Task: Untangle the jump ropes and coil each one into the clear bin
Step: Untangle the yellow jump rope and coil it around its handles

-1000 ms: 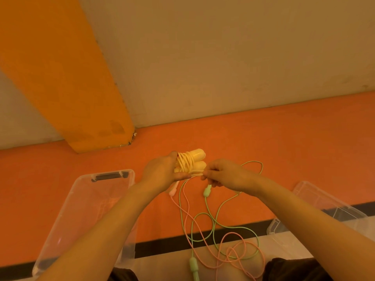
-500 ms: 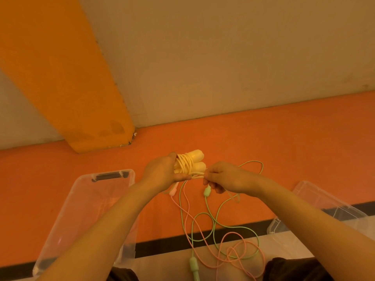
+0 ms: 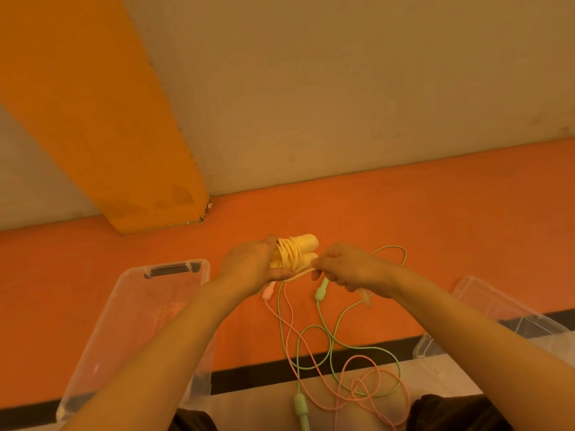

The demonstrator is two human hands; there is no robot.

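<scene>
My left hand (image 3: 249,265) grips a yellow jump rope (image 3: 295,253), its two handles side by side with the cord wound around them. My right hand (image 3: 345,267) pinches the loose end of that yellow cord just right of the bundle. Below my hands a green jump rope (image 3: 329,337) and a pink jump rope (image 3: 357,381) lie tangled together on the floor. One green handle (image 3: 320,290) sits under my right hand, another (image 3: 301,409) at the bottom edge. The clear bin (image 3: 140,306) stands at the lower left and holds no rope.
A second clear container or lid (image 3: 504,312) lies at the lower right. An orange pillar (image 3: 102,119) meets the orange floor at the far left, with a beige wall behind. A black stripe (image 3: 249,381) crosses the floor near my dark-clothed knees.
My right hand has shifted slightly left and closer to the bundle, drawing the yellow cord tighter against the handles. The left hand and the floor ropes have stayed put.
</scene>
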